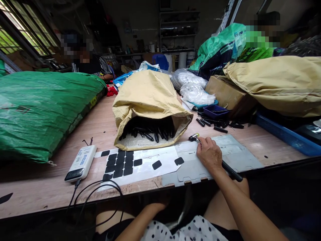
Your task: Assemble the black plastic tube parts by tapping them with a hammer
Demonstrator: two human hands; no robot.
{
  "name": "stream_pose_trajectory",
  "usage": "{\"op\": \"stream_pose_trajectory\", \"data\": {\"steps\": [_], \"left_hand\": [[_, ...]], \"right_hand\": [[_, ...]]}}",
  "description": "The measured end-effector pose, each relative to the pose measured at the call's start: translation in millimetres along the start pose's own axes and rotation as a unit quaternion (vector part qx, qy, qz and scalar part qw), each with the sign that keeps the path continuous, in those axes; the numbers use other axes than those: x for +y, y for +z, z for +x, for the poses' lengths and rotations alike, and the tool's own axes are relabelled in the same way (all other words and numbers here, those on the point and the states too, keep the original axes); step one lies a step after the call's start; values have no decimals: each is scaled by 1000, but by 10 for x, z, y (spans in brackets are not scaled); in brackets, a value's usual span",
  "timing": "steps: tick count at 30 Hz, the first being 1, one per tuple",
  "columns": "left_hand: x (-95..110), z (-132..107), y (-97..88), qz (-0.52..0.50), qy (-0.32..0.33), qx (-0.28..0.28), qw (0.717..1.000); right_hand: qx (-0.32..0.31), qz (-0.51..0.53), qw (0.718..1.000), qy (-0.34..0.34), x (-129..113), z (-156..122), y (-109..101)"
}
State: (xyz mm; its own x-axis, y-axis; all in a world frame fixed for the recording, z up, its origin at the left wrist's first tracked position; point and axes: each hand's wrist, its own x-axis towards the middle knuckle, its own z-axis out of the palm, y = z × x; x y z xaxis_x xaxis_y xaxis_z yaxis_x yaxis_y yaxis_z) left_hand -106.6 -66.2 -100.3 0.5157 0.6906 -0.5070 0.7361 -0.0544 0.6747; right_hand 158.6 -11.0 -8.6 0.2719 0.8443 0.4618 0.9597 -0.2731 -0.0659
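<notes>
My right hand (209, 154) rests on the table edge, fingers closed round a long black-handled tool (232, 171) whose metal tip (194, 137) points toward the open tan paper sack (147, 97). Inside the sack lie several black stick-like parts (150, 132). A white sheet (142, 165) with several black rounded pads (120, 164) lies left of the hand; two loose pads sit nearer it. My left arm (135, 227) reaches below the table edge; its hand is hidden.
A white power bank (81, 162) with a cable lies at left. A big green sack (42, 107) fills the left side. More tan and green sacks, a cardboard box (223, 92), a blue tray (215, 111) and loose black parts (213, 124) crowd the right. Other people sit beyond.
</notes>
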Motion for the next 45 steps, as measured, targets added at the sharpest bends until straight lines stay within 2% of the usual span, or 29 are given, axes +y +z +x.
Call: {"op": "stream_pose_trajectory", "data": {"steps": [1,3,5,6,7,8,9,10,11,12,13,14,16,19,22,24,27,30,33,36,40,45], "left_hand": [[67,-84,-13,14,-4,-26,1000],[282,-288,-150,47,29,-113,992],[567,-473,-461,72,137,-219,964],[707,-529,-672,49,180,-241,952],[827,-550,-906,17,206,-241,948],[919,-529,-1149,-5,213,-204,956],[976,-468,-1387,3,209,-121,970],[997,-372,-1607,39,191,-7,981],[986,-249,-1801,83,151,123,977],[950,-113,-1961,133,110,234,957],[899,26,-2087,182,80,296,934],[842,155,-2180,224,55,328,916],[735,350,-2281,290,29,329,898],[644,436,-2307,342,25,301,890],[636,324,-2270,350,35,291,890],[675,207,-2206,310,63,283,905],[809,96,-2000,201,140,275,930],[978,160,-1690,125,200,258,937],[1068,347,-1411,91,218,247,940],[1035,497,-1255,59,223,251,940],[933,544,-1193,26,247,285,926],[893,569,-1187,1,247,286,926]], "right_hand": [[-1,-2,1000,0,1,0,1],[-1,-3,1000,-1,4,1,4],[-1,-2,1000,-3,7,0,10],[0,-1,1000,-3,7,-1,14],[2,0,1000,-3,7,-2,17],[4,-1,1000,-1,6,-3,20],[6,-1,1000,0,5,-4,22],[8,-1,1000,1,3,-4,22],[8,0,1000,1,1,-4,20],[8,1,1000,1,-1,-3,17],[7,3,1000,0,-3,-1,13],[6,5,1000,1,-4,1,9],[3,9,1000,2,-4,4,3],[-1,11,1000,3,1,6,6],[-1,9,1000,2,3,7,14],[-1,7,1000,2,1,8,17],[-1,6,1000,0,-2,10,18],[2,7,1000,2,-1,9,22],[3,8,1000,4,1,6,23],[1,11,1000,4,-4,1,20],[-8,16,1000,8,1,6,27],[-27,64,997,14,50,37,-33]]}}
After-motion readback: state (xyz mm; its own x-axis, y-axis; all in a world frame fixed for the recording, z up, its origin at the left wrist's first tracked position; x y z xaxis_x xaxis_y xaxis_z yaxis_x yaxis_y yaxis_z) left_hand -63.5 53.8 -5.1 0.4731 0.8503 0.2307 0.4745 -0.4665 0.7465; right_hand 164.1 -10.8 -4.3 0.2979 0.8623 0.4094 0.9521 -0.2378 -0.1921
